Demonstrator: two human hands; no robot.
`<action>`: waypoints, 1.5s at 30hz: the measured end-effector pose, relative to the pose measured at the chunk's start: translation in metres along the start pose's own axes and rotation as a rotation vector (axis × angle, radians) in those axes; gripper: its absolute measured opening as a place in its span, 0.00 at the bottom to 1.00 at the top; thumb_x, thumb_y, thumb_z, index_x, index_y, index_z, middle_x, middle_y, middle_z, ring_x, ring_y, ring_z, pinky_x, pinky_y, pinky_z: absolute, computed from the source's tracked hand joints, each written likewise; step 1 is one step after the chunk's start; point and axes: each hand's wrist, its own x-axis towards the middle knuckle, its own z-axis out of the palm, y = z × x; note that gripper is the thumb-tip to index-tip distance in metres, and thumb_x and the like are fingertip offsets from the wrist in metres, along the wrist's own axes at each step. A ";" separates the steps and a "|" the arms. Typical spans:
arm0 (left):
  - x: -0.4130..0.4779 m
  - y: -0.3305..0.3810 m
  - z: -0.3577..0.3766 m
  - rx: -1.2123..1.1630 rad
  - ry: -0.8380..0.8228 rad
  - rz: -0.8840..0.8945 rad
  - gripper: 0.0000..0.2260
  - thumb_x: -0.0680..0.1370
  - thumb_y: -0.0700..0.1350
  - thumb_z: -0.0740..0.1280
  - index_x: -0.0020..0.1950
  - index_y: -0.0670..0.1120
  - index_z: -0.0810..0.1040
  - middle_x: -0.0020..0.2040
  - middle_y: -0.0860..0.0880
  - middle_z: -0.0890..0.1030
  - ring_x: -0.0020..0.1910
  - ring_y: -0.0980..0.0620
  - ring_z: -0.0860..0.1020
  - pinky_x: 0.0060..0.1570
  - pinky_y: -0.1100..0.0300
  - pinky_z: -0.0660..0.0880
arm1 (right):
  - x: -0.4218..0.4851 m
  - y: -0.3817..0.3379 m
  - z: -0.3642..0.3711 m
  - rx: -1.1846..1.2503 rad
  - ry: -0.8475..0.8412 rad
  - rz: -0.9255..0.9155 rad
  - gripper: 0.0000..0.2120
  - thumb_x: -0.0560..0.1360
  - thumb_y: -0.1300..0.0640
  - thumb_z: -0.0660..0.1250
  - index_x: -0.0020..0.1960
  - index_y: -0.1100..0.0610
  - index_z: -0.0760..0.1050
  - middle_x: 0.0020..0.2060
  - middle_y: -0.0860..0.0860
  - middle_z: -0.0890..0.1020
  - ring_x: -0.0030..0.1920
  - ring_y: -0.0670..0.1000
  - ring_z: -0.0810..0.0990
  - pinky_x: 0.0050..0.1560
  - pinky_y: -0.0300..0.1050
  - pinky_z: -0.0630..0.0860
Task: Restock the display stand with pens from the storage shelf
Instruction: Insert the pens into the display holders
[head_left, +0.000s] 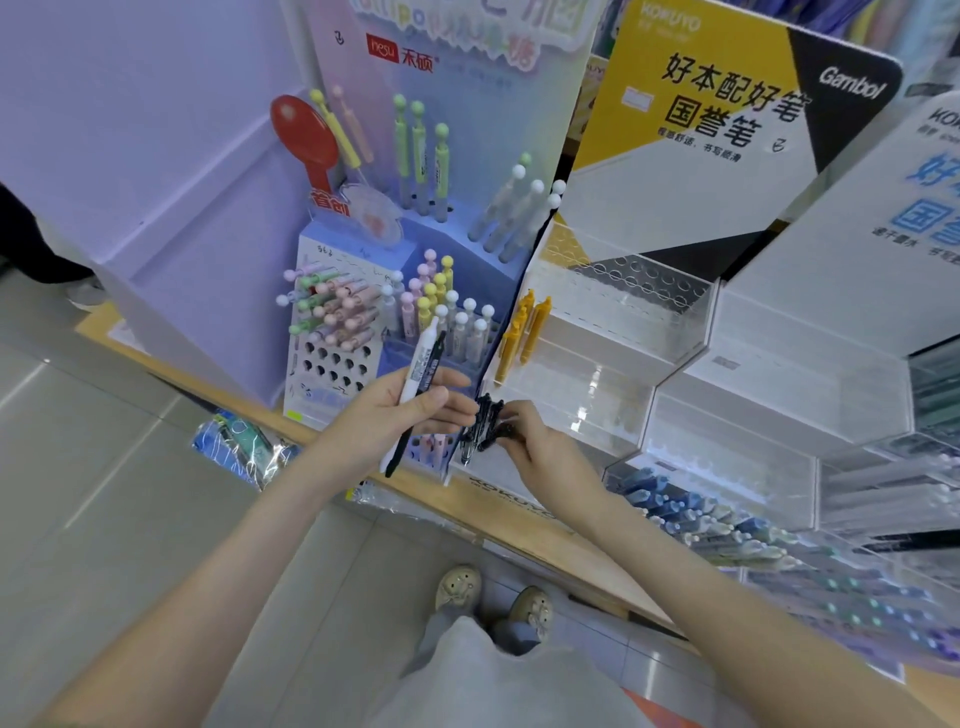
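Left hand (410, 415) was curled round two pens at once: a white pen (427, 338) and a black pen (440, 347) lay side by side in the fingers, tips pointing down and left, caps up toward the displays. Right beside it, nearly touching, the right hand (535, 447) pinched a small bundle of black pens (483, 421) between thumb and fingertips, the bundle standing roughly upright. How many pens were in that bundle could not be told; they blurred together.

Both hands hovered just in front of the lowest step of the clear display stand (623, 332), a tiered acrylic rack with rows of round holes along its upper ledge. A few yellow pens (524, 332) stood at its left end, leaning against the wall. Behind the rack rose a yellow, black and white sign board (701, 119) with printed characters.

To the left sat the pastel stand (358, 374), crowded with ball-topped pens (343, 306) in pink, green, yellow and white, and a red paddle-shaped card (304, 130) stood up behind it. Off to the right, lower clear trays held blue pens (675, 509) lying in rows. All of it rested on a wooden shelf (519, 525), and below its edge the person's pale shoes (457, 587) stood on a grey tiled floor (104, 467).
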 end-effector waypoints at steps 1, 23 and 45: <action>0.001 -0.001 0.000 0.008 -0.011 -0.008 0.09 0.77 0.42 0.61 0.56 0.43 0.76 0.46 0.46 0.85 0.50 0.48 0.83 0.51 0.58 0.79 | -0.002 -0.001 0.001 0.022 0.014 -0.008 0.12 0.81 0.58 0.59 0.62 0.61 0.63 0.54 0.59 0.81 0.51 0.59 0.80 0.48 0.52 0.76; 0.007 -0.003 0.016 0.109 -0.237 -0.085 0.10 0.73 0.43 0.66 0.54 0.43 0.77 0.46 0.47 0.85 0.49 0.47 0.83 0.52 0.56 0.79 | -0.002 -0.055 -0.041 0.599 0.143 -0.046 0.09 0.75 0.58 0.68 0.55 0.55 0.75 0.45 0.49 0.80 0.46 0.47 0.77 0.51 0.46 0.75; 0.005 -0.012 -0.010 -0.002 0.054 0.021 0.11 0.75 0.45 0.62 0.53 0.42 0.78 0.47 0.46 0.85 0.49 0.49 0.83 0.49 0.60 0.79 | -0.013 -0.008 -0.023 0.252 0.165 -0.056 0.08 0.79 0.61 0.63 0.58 0.57 0.73 0.47 0.45 0.79 0.49 0.40 0.77 0.52 0.28 0.72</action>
